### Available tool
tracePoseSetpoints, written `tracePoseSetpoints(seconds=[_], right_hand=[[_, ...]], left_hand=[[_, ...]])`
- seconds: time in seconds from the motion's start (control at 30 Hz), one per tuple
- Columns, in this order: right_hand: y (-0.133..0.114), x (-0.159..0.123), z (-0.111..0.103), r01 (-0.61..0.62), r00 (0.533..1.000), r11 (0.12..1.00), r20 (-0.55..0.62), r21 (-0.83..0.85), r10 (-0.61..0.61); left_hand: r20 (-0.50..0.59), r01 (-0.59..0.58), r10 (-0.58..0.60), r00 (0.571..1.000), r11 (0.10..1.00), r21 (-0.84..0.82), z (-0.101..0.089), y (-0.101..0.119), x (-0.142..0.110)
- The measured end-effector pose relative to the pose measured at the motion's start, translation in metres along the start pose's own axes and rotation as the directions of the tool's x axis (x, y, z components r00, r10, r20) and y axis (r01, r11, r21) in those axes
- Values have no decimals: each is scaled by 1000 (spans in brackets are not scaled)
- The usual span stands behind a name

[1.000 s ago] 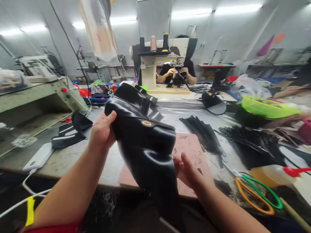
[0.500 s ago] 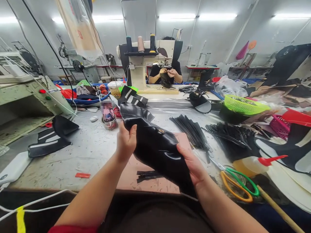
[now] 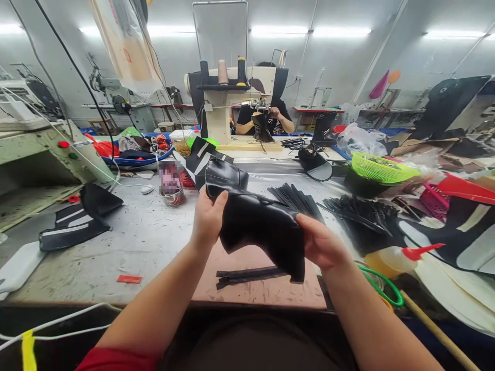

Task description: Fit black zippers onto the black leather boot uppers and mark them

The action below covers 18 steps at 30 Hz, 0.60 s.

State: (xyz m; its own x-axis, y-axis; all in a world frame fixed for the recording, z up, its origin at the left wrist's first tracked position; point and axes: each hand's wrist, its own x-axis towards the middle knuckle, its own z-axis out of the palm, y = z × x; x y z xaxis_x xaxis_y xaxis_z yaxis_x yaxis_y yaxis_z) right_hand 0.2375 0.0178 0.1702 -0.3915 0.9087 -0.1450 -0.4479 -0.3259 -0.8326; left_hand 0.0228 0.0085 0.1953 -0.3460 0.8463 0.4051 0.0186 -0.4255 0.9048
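A glossy black leather boot upper (image 3: 263, 226) is held up over the bench between both hands. My left hand (image 3: 211, 214) is closed on its left end, thumb on top. At the right end, my right hand (image 3: 323, 239) grips the edge with the thumb on the upper side. Beneath it, a black zipper (image 3: 247, 275) lies across a pink board (image 3: 216, 257). More black pieces with white strips (image 3: 204, 157) lie just behind the boot upper, and a bundle of black zippers (image 3: 294, 198) fans out to its right.
Scissors with green and orange handles (image 3: 386, 286) lie partly behind my right forearm, near a glue bottle (image 3: 390, 260) and a wooden stick (image 3: 436, 330). A co-worker (image 3: 284, 121) sits behind a sewing machine (image 3: 235, 113). At left are black pieces (image 3: 81, 219) and a white power bank (image 3: 21, 265).
The boot upper has turned from hanging steeply to lying more level, its eyelet no longer in sight. My right hand has closed on its right end. The zipper on the board has come into view.
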Motion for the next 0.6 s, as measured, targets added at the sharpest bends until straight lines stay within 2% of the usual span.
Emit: tracePoseSetpoints(seconds=[0.07,0.17,0.27,0.3,0.33,0.37,0.4,0.47,0.5,0.53,0.57,0.6], right_hand=[[-5,4,-1,47,998,999,-32,-28,-47],[-9,7,-3,118,990,985,-63,-123,-126],[-5,11,-7,208,969,947,-78,-243,-233],[-2,13,-10,253,952,919,-93,-302,-293],[2,15,-12,321,912,870,-127,-375,-391],[6,18,-15,394,843,798,-166,-456,-512],[9,19,-17,459,746,710,-204,-534,-635],[12,20,-17,549,477,504,-245,-667,-844],[10,18,-15,565,350,394,-222,-725,-910],[7,15,-12,565,262,288,-163,-774,-951],[0,11,-7,563,226,189,-71,-805,-972],[-8,6,-1,572,233,103,41,-814,-972]], left_hand=[[105,160,-141,984,965,-205,5,5,1],[206,290,-235,950,909,-300,7,15,-2],[117,280,-257,959,916,-286,5,20,-9],[64,255,-247,967,925,-281,4,20,-11],[17,218,-222,975,936,-275,4,20,-14],[-12,177,-187,982,947,-267,3,20,-16],[-19,140,-150,989,957,-256,2,20,-18],[17,106,-104,994,971,-216,1,21,-22],[48,110,-102,994,976,-189,0,22,-22],[87,120,-108,990,980,-157,-2,23,-22],[130,126,-110,985,985,-121,-4,25,-21],[176,112,-97,980,991,-75,-6,28,-18]])
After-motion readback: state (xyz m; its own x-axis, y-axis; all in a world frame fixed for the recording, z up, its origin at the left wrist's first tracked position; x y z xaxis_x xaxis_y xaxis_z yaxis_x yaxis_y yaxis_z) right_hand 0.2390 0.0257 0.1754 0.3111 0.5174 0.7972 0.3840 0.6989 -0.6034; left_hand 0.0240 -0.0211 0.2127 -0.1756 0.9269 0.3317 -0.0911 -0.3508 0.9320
